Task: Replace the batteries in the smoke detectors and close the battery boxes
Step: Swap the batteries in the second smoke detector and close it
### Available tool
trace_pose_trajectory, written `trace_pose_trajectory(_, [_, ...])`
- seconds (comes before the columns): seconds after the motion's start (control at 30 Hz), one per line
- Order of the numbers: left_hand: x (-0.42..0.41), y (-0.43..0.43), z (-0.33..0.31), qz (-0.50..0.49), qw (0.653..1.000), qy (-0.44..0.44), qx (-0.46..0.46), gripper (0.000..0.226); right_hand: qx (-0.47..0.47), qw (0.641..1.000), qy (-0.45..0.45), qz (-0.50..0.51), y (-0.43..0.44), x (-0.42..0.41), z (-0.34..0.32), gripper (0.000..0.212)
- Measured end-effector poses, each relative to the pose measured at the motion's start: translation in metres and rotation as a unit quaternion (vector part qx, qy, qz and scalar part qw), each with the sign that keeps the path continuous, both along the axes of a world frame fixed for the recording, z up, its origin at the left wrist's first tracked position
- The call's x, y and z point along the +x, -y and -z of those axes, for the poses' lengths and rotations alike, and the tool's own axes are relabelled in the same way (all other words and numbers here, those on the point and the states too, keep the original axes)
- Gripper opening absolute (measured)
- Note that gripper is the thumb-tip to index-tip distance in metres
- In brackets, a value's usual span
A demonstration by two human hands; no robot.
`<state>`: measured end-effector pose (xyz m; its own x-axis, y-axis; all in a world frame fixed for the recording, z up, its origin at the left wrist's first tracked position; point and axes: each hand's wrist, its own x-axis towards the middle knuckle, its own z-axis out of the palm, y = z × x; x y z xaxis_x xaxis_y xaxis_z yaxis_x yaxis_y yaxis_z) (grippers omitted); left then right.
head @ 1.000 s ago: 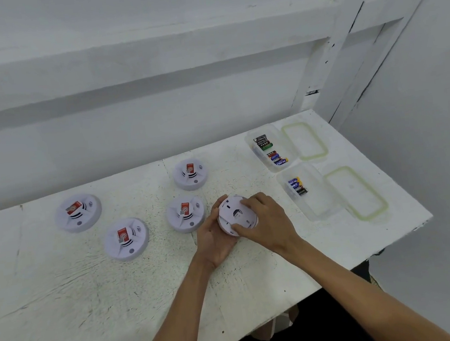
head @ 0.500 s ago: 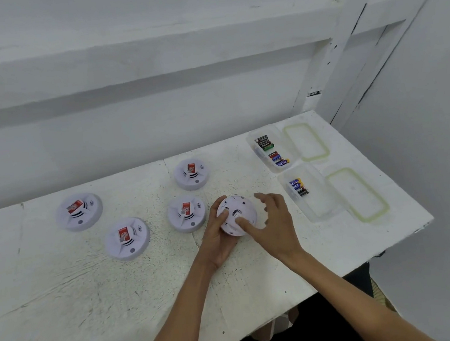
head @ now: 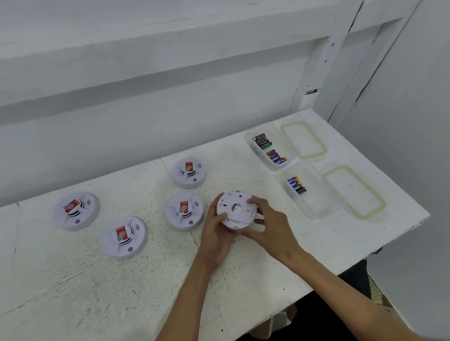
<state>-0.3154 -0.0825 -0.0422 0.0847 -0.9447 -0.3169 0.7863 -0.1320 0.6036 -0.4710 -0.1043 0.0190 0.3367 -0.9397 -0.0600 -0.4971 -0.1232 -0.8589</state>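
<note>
Tilting toward the camera, a white smoke detector [head: 236,208] is held over the near middle of the white table [head: 65,300], its back plate turned upward. Its left edge is gripped by the left hand [head: 216,234], the thumb laid on the back plate and the fingers curled underneath. Its right edge is gripped by the right hand [head: 271,231], the fingers bent round the rim and the thumb tucked under the near side. Whether the lower rim touches the table cannot be told.

Four other detectors [head: 185,212] are laid face up to the left, each marked by a red label, none touched by either hand. To the right, two clear battery boxes are set open: the far box [head: 251,139] and the near box [head: 317,204], with batteries [head: 295,185] seen in both. A green-edged lid [head: 354,192] is laid just beside each box.
</note>
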Motion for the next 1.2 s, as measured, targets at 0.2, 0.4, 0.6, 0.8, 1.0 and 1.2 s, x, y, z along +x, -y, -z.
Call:
trace_pose_trajectory(0.2, [-0.001, -0.001, 0.002, 0.026, 0.999, 0.043, 0.006, 0.061, 0.014, 1.0, -0.011, 0.002, 0.002, -0.006, 0.001, 0.081])
trace_pose_trajectory(0.4, [0.0, -0.002, 0.004, 0.034, 0.997, 0.075, 0.011, 0.047, 0.051, 0.998, -0.004, 0.026, 0.009, -0.008, 0.001, 0.081])
trace_pose_trajectory(0.6, [-0.002, -0.002, 0.003, 0.024, 0.996, 0.082, 0.022, 0.044, 0.04, 0.998, -0.013, 0.038, 0.007, -0.003, 0.004, 0.079])
trace_pose_trajectory(0.8, [-0.002, -0.001, 0.0, 0.025, 0.998, 0.05, 0.023, 0.047, -0.015, 0.998, -0.059, -0.01, 0.009, -0.006, 0.006, 0.081])
trace_pose_trajectory(1.0, [-0.002, -0.001, -0.008, 0.041, 0.999, 0.003, -0.012, 0.054, -0.112, 0.986, -0.103, -0.073, 0.012, -0.007, 0.014, 0.077])
trace_pose_trajectory(1.2, [0.004, -0.005, -0.004, 0.021, 0.997, -0.069, -0.004, 0.064, -0.182, 0.972, -0.117, -0.09, 0.011, -0.013, 0.014, 0.048])
